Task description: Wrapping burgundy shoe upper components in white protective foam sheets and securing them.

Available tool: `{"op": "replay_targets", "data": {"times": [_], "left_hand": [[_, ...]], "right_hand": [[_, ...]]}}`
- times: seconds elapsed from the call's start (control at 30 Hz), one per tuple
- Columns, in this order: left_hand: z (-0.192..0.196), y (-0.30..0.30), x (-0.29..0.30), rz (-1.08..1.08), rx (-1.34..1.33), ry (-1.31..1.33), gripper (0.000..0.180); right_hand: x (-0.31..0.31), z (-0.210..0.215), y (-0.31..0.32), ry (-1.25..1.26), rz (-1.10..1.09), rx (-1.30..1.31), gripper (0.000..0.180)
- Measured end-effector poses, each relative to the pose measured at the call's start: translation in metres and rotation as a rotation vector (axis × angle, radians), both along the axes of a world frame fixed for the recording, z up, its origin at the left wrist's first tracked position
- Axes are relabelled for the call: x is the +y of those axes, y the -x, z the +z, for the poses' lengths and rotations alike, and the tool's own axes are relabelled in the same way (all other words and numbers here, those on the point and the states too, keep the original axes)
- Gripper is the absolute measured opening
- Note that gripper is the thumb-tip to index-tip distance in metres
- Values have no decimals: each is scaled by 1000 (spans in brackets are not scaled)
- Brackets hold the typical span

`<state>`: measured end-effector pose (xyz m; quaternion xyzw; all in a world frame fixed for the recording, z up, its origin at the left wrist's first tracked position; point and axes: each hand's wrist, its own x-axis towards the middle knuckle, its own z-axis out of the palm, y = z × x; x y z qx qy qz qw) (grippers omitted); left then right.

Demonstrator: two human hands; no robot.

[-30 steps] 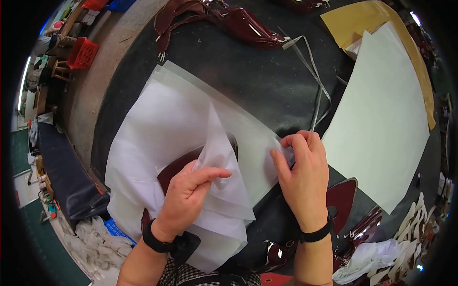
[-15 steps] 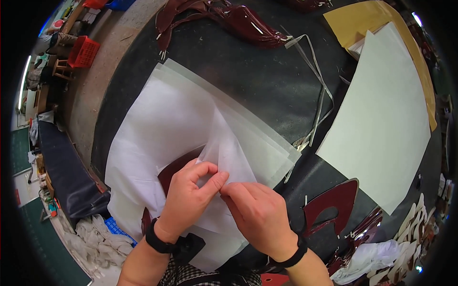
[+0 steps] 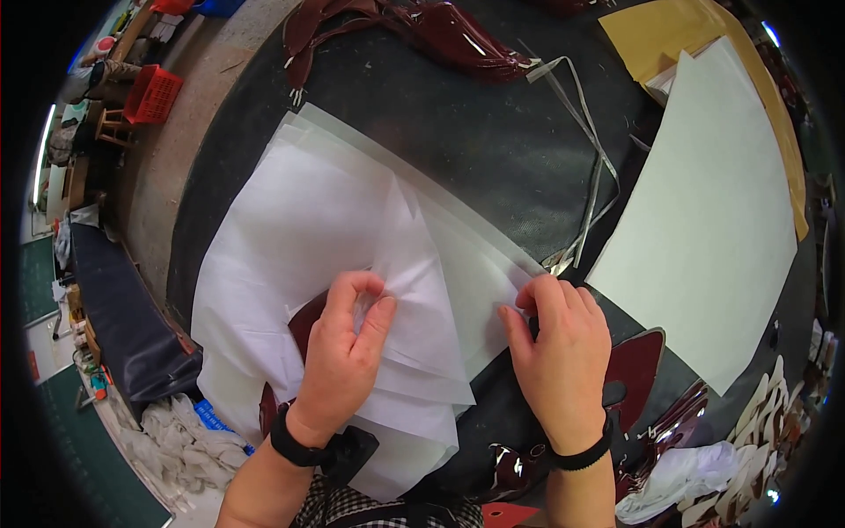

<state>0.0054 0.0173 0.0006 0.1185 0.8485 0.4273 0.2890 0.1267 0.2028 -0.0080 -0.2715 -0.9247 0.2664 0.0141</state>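
Thin white tissue paper (image 3: 264, 211) lies in loose, creased layers in front of me, wrapped around a dark red glossy piece (image 3: 304, 327) that shows only in part. My left hand (image 3: 343, 356) is closed, with thumb and forefinger pinching a fold of the paper above that piece. At the right corner of the flat tissue sheets (image 3: 462, 268) is my right hand (image 3: 565, 356). Its thumb and forefinger are curved and apart, touching or just over the sheet edge. Dark bands circle both wrists.
The black table (image 3: 475, 167) bears a stack of white paper (image 3: 704, 211) on a tan wrapper (image 3: 656, 35). Dark red glossy pieces (image 3: 466, 44) lie at the far side, another cut piece (image 3: 638, 370) by my right hand. A thin strip (image 3: 594, 189) trails between. Crumpled cloth (image 3: 180, 440) sits lower left.
My right hand has left the left hand's side and moved right to the sheets' corner. The upper tissue layers now hang folded over to the left. My left hand shifted slightly up and left.
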Motion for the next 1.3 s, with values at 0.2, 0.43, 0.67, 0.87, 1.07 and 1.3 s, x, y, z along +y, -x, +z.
{"op": "replay_targets", "data": {"times": [0.2,0.43,0.67,0.87,1.07,1.3], "left_hand": [[3,2,-4,-53,1,-88,16],[0,5,-6,-133,18,-84,25],[-1,6,-5,-142,-11,-81,24],[3,7,-5,-136,-7,-49,26],[-1,6,-5,-135,-4,-75,27],[-1,7,-6,-129,-40,-57,24]], "right_hand": [[-8,9,-3,202,-110,-26,26],[-12,8,4,-73,-65,-61,31],[-9,1,-5,-19,-29,-10,28],[-6,-3,15,3,-67,34,24],[-1,-13,17,50,-2,-28,23],[-11,7,18,441,-131,115,28]]}}
